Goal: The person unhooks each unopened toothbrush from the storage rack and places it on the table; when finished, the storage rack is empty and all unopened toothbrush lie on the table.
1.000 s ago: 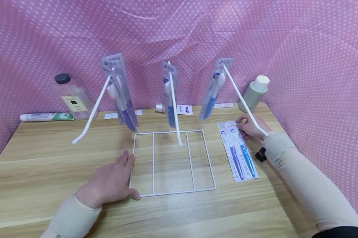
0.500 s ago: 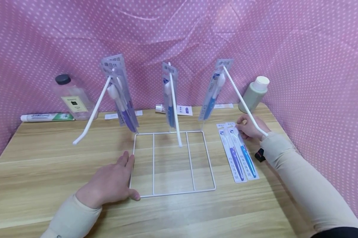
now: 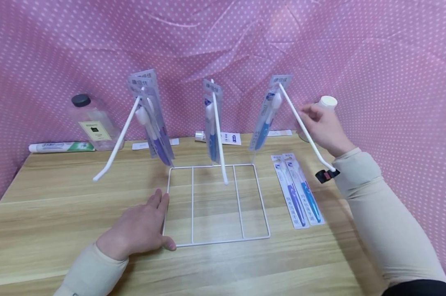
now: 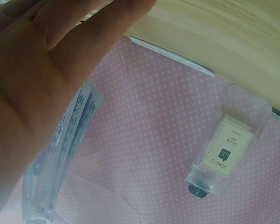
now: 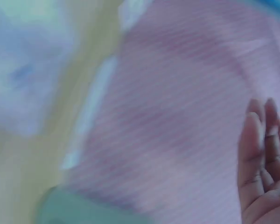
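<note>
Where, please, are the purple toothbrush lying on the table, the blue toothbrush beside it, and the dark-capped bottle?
Purple toothbrush point(image 3: 292, 195): head view, on its purple handle.
Blue toothbrush point(image 3: 307, 195): head view, on its blue handle.
Dark-capped bottle point(image 4: 227, 145): left wrist view, on its label.

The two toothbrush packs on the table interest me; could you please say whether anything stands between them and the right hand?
In the head view, the rightmost white hook slants between the right hand and the toothbrush packs. It juts out above the table; whether it blocks the way is unclear.
</note>
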{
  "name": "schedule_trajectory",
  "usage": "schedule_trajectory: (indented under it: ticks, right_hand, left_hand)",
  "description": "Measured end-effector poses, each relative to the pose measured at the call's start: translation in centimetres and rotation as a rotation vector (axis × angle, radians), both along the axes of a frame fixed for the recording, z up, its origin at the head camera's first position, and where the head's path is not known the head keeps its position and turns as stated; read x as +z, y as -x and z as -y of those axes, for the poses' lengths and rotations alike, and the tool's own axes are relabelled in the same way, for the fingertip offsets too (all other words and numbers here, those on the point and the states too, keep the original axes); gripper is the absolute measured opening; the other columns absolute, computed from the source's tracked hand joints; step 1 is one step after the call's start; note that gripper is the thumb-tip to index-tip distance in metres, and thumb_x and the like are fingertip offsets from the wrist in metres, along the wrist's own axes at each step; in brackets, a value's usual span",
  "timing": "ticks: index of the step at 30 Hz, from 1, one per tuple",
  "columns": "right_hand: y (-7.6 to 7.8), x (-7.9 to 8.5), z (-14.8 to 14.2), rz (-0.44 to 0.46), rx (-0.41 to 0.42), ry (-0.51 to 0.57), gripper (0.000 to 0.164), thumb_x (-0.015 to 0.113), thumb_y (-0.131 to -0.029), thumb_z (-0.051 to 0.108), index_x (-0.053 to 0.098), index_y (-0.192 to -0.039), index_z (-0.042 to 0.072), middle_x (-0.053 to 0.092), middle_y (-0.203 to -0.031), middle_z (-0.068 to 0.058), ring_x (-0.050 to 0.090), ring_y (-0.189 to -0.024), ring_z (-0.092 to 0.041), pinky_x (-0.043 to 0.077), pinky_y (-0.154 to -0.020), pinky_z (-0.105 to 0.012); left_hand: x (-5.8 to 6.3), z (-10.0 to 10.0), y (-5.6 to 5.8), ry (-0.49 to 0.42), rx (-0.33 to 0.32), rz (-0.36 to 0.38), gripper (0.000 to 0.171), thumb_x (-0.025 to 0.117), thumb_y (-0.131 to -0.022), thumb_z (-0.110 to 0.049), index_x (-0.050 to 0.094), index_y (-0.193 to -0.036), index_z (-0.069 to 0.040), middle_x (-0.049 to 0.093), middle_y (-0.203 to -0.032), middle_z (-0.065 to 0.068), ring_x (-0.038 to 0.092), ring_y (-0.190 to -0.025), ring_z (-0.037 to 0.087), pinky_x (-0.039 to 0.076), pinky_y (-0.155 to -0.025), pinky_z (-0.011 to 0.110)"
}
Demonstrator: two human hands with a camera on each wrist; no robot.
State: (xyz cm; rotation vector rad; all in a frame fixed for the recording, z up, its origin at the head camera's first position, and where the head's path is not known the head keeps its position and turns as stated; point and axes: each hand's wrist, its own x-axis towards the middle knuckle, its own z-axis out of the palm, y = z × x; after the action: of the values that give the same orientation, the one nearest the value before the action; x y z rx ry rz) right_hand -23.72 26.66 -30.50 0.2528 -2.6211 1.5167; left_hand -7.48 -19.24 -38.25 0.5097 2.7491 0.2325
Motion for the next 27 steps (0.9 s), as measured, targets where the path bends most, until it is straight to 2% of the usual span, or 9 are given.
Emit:
schedule_trajectory:
  ticks: [3, 6, 10, 13, 16, 19, 27]
  right_hand:
    - [-0.5, 2.6, 1.9, -0.132, 0.038, 0.236, 0.011, 0.067, -0.105, 0.013, 0.075, -0.110, 0.007, 0.075, -0.085, 0.004, 0.069, -0.071, -0.010, 0.058, -0.064, -0.019]
    - [-0.9, 4.4, 3.3, -0.219, 0.131, 0.456, 0.010, 0.070, -0.102, 0.008, 0.075, -0.108, 0.003, 0.077, -0.092, -0.005, 0.071, -0.079, -0.015, 0.061, -0.072, -0.021]
    - [-1.2, 5.7, 4.7, -0.239, 0.236, 0.672, 0.015, 0.069, -0.102, 0.006, 0.071, -0.115, -0.002, 0.074, -0.104, -0.012, 0.071, -0.094, -0.021, 0.062, -0.085, -0.027]
    - [-1.2, 6.0, 5.5, -0.233, 0.278, 0.797, 0.016, 0.070, -0.101, 0.005, 0.070, -0.116, -0.002, 0.071, -0.106, -0.013, 0.067, -0.098, -0.024, 0.060, -0.086, -0.030]
    - [-1.0, 6.1, 6.0, -0.251, 0.292, 0.849, 0.015, 0.071, -0.101, 0.006, 0.071, -0.115, 0.001, 0.070, -0.103, -0.011, 0.066, -0.096, -0.024, 0.059, -0.082, -0.030]
    - [-0.9, 6.0, 6.4, -0.272, 0.291, 0.850, 0.012, 0.070, -0.101, 0.006, 0.072, -0.113, 0.004, 0.070, -0.100, -0.008, 0.066, -0.093, -0.022, 0.057, -0.079, -0.029]
    - [-0.8, 6.0, 7.1, -0.243, 0.294, 0.888, 0.011, 0.070, -0.100, 0.002, 0.071, -0.111, 0.002, 0.070, -0.097, -0.009, 0.066, -0.089, -0.021, 0.057, -0.079, -0.028]
  left_hand:
    - [0.0, 0.0, 0.0, 0.001, -0.001, -0.002, 0.134, 0.090, -0.065, -0.068, 0.037, -0.157, 0.013, 0.031, -0.161, 0.045, 0.059, -0.129, 0.058, 0.055, -0.099, 0.064]
    - [-0.1, 0.1, -0.1, 0.000, -0.004, -0.007, 0.134, 0.090, -0.065, -0.068, 0.037, -0.157, 0.013, 0.031, -0.161, 0.045, 0.058, -0.130, 0.058, 0.055, -0.100, 0.064]
    - [-0.1, 0.1, -0.1, -0.002, -0.006, -0.012, 0.134, 0.090, -0.064, -0.068, 0.038, -0.156, 0.013, 0.032, -0.160, 0.045, 0.059, -0.130, 0.058, 0.055, -0.099, 0.064]
    - [-0.1, 0.0, -0.1, 0.000, -0.003, -0.013, 0.134, 0.091, -0.064, -0.068, 0.038, -0.156, 0.013, 0.032, -0.160, 0.045, 0.059, -0.129, 0.058, 0.055, -0.099, 0.064]
    - [-0.1, 0.0, -0.1, 0.000, -0.002, -0.009, 0.133, 0.091, -0.064, -0.068, 0.038, -0.156, 0.013, 0.032, -0.160, 0.044, 0.058, -0.130, 0.058, 0.055, -0.100, 0.064]
    - [-0.1, -0.1, 0.0, 0.001, -0.003, -0.003, 0.133, 0.090, -0.065, -0.068, 0.038, -0.157, 0.013, 0.031, -0.161, 0.045, 0.058, -0.131, 0.059, 0.054, -0.101, 0.064]
    - [0.0, 0.0, 0.0, -0.003, 0.002, 0.007, 0.133, 0.090, -0.066, -0.067, 0.037, -0.157, 0.013, 0.030, -0.161, 0.044, 0.055, -0.133, 0.059, 0.053, -0.103, 0.065]
